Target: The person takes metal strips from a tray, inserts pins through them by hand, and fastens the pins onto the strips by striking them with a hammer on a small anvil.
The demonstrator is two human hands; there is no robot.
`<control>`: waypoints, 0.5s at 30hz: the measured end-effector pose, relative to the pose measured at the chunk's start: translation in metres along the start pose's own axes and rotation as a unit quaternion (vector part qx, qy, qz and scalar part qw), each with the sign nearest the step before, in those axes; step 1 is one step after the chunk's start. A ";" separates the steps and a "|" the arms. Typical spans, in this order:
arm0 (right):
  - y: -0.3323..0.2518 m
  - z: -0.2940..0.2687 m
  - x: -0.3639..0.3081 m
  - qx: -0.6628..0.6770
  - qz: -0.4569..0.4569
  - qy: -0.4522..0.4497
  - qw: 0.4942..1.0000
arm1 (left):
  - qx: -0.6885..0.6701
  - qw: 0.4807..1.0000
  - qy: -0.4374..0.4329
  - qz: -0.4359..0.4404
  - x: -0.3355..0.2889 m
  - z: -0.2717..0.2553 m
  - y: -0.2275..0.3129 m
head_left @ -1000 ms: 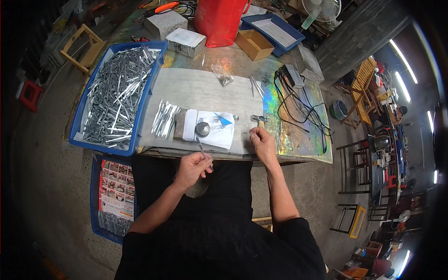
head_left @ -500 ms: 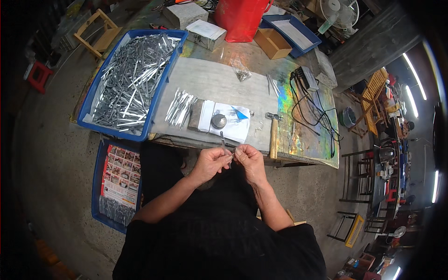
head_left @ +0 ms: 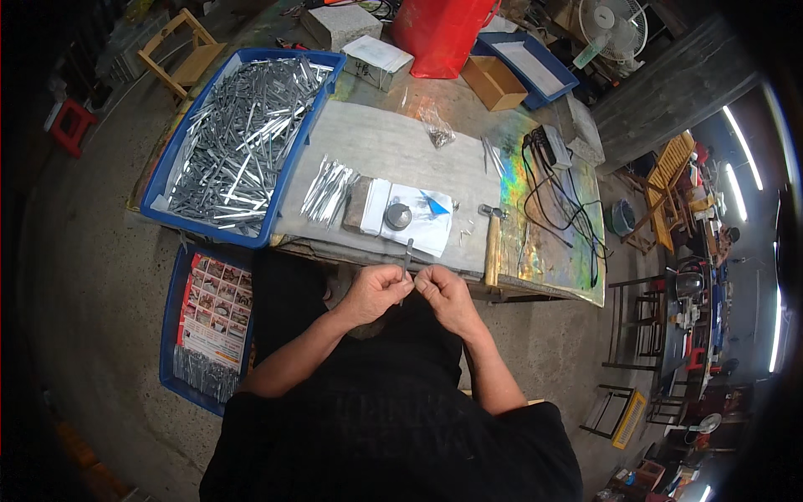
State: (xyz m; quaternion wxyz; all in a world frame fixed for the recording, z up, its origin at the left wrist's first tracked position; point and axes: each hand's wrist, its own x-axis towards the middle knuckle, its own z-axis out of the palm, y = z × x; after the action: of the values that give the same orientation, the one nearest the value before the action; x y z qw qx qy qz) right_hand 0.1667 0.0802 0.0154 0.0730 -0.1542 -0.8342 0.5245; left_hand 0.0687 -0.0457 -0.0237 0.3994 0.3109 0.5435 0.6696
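Observation:
My left hand [head_left: 375,294] pinches a slim grey metal strip [head_left: 408,254], which points up toward the table's front edge. Close beside it, fingertips almost touching, my right hand [head_left: 447,299] is closed in a pinch; whatever lies between its fingers is too small to make out. Just beyond the hands, a round dark metal piece [head_left: 398,217] rests on a paper-covered block [head_left: 428,238]. Left of that block lies a row of similar metal strips [head_left: 329,192]. Several tiny pins [head_left: 467,231] are scattered to its right, near a hammer [head_left: 493,243] with a wooden handle.
A large blue tray [head_left: 269,219] heaped with metal strips fills the table's left side; a second blue tray [head_left: 171,335] sits lower left. Black cables [head_left: 552,201] and a power strip [head_left: 549,146] lie at right. Behind are a small plastic bag [head_left: 437,130], a red container [head_left: 435,38] and a wooden box [head_left: 495,82].
The strip in my left hand now stands more upright. My right hand has shifted slightly left and down, its fingers more curled. The whole view has tilted a little.

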 end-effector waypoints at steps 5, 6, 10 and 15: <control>-0.002 0.007 -0.001 0.023 0.019 0.006 1.000 | -0.009 1.000 -0.003 0.005 -0.002 -0.003 0.011; 0.001 0.009 -0.002 0.023 0.018 0.006 1.000 | -0.005 1.000 -0.003 -0.002 -0.002 -0.004 0.013; 0.014 0.021 -0.003 0.148 0.042 0.020 0.988 | -0.065 0.997 0.027 -0.011 0.002 -0.008 0.005; 0.006 0.032 -0.003 0.300 0.069 0.044 0.951 | -0.222 0.968 0.121 -0.008 0.005 -0.007 0.007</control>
State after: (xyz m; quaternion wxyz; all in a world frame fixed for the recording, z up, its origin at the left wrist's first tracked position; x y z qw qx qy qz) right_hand 0.1614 0.0543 -0.0036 0.1159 -0.2053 -0.6220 0.7467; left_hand 0.0590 -0.0452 -0.0186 0.3946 0.1270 0.4282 0.8030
